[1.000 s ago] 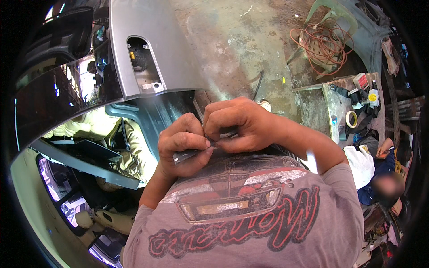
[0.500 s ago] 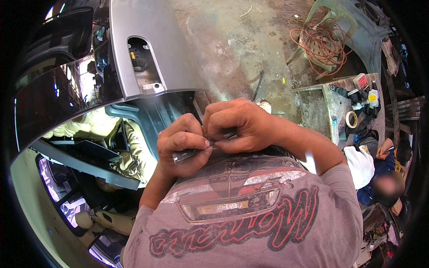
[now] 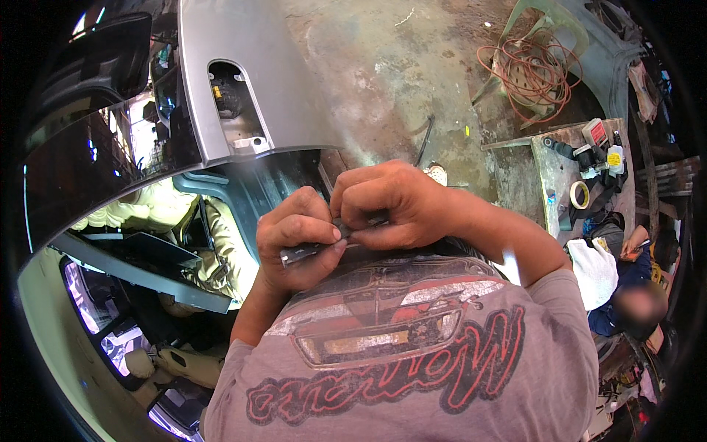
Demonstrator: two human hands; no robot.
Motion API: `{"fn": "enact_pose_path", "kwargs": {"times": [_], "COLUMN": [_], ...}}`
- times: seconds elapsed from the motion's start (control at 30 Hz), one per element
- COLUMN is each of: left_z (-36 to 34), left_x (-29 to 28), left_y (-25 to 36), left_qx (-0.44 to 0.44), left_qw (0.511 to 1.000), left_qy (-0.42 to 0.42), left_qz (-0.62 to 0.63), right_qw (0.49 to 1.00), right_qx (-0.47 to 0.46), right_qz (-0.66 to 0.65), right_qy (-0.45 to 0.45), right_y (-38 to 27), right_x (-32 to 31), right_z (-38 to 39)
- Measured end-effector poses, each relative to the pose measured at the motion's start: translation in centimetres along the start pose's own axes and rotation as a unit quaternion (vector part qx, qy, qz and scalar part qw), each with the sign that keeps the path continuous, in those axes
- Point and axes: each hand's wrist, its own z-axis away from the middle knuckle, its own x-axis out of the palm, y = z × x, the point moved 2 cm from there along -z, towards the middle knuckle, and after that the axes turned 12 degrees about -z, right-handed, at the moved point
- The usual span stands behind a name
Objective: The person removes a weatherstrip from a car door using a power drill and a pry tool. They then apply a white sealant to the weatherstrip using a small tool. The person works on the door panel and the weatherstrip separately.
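Note:
Close in front of my chest, my left hand (image 3: 298, 239) and my right hand (image 3: 390, 206) meet, their fingers almost touching. Between them runs a narrow dark grey strip (image 3: 294, 255); its exact kind is hard to make out. My left thumb and fingers pinch it, and one end shows below the left fingers. The curled fingers and thumb of my right hand close on its other part, where a little of the dark piece shows. My fingers cover most of its length.
To the left stands a silver car body with a bare lamp opening (image 3: 234, 99), a raised dark glass hatch (image 3: 96, 147) and a grey sill trim (image 3: 147, 272). On the right, a worktable (image 3: 549, 177) bears a tape roll (image 3: 579, 195). Beyond it, an orange hose (image 3: 526, 81) lies coiled on a chair. A co-worker (image 3: 630, 283) sits at far right.
Both hands stay together with only a slight shift of the fingers. A bit more of the dark strip shows between them.

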Motion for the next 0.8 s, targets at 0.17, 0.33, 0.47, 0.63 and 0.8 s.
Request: {"fn": "enact_pose_path", "kwargs": {"times": [0.17, 0.33, 0.47, 0.63, 0.8], "left_z": [0.0, 0.2, -0.2, -0.1, -0.1], "left_x": [-0.1, 0.0, -0.1, -0.2, -0.3], "left_y": [-0.4, -0.5, -0.5, -0.7, -0.9], "left_qx": [-0.004, -0.017, -0.007, -0.007, -0.006], "left_qw": [1.0, 1.0, 1.0, 1.0, 1.0], "left_qy": [0.016, 0.016, 0.016, 0.02, 0.02], "left_qz": [0.015, 0.02, 0.008, 0.015, 0.01], "right_qw": [0.997, 1.0, 1.0, 0.999, 1.0], "right_qx": [0.067, 0.002, 0.023, 0.004, -0.003], "right_qz": [-0.02, -0.02, 0.001, -0.033, -0.006], "right_qy": [0.027, 0.001, -0.006, 0.036, 0.015], "right_y": [-0.3, 0.4, 0.2, 0.5, 0.7], "right_x": [0.0, -0.2, -0.2, 0.2, 0.0], "right_z": [0.2, -0.2, 0.1, -0.2, -0.3]}}
